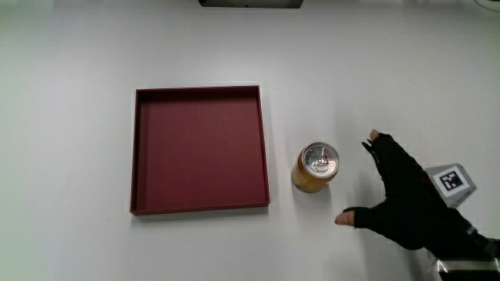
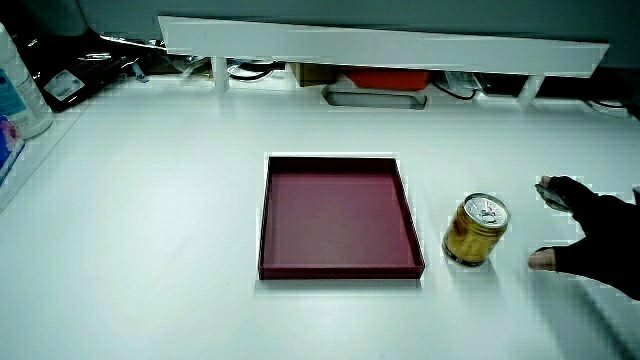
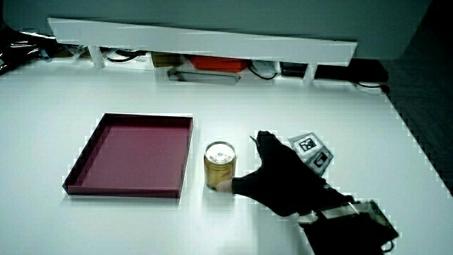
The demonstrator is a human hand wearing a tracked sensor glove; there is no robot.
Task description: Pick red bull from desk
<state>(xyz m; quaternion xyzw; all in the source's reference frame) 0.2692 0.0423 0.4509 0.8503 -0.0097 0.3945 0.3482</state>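
A gold can (image 1: pixel 316 167) with a silver top stands upright on the white table, beside the dark red tray (image 1: pixel 199 203). Both side views show the can (image 2: pixel 476 230) (image 3: pixel 220 166) too. The gloved hand (image 1: pixel 406 203) is beside the can, away from the tray, fingers spread wide and thumb stretched toward the can, holding nothing. A small gap separates the thumb tip from the can in the main view. In both side views the hand (image 2: pixel 600 240) (image 3: pixel 283 180) lies low over the table; a patterned cube (image 1: pixel 455 181) sits on its back.
The shallow red tray (image 2: pixel 340 268) (image 3: pixel 127 188) has nothing in it. A low white partition (image 2: pixel 380 45) runs along the table's edge farthest from the person, with cables and small items under it. A plastic bottle (image 2: pixel 22 95) stands at that edge in a side view.
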